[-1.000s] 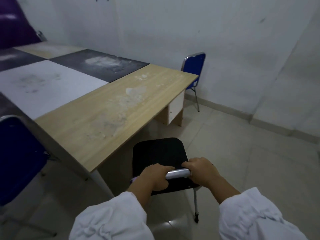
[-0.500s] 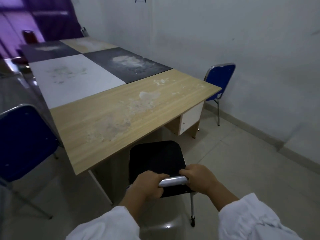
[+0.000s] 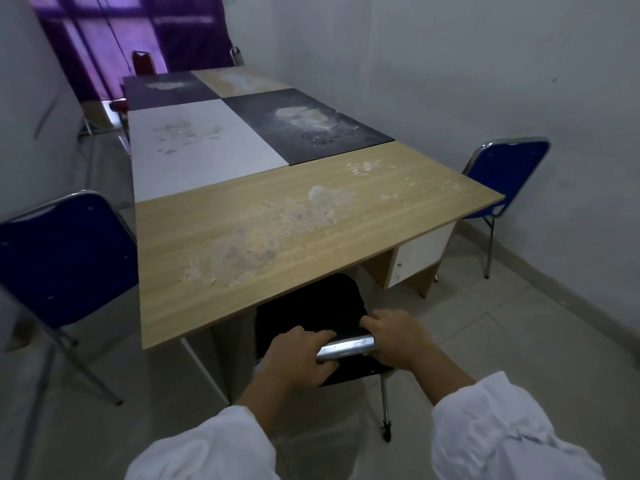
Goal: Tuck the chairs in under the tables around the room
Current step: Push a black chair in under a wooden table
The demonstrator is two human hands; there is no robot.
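Black chair (image 3: pixel 311 306) partly under wooden table (image 3: pixel 277 230).

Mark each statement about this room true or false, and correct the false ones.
1. The left hand and right hand both grip the metal bar of the black chair. True.
2. The black chair's seat lies partly under the wooden table. True.
3. The chair beside the right wall is red. False: it is a blue chair.
4. The far window covering is green. False: the curtain is purple.
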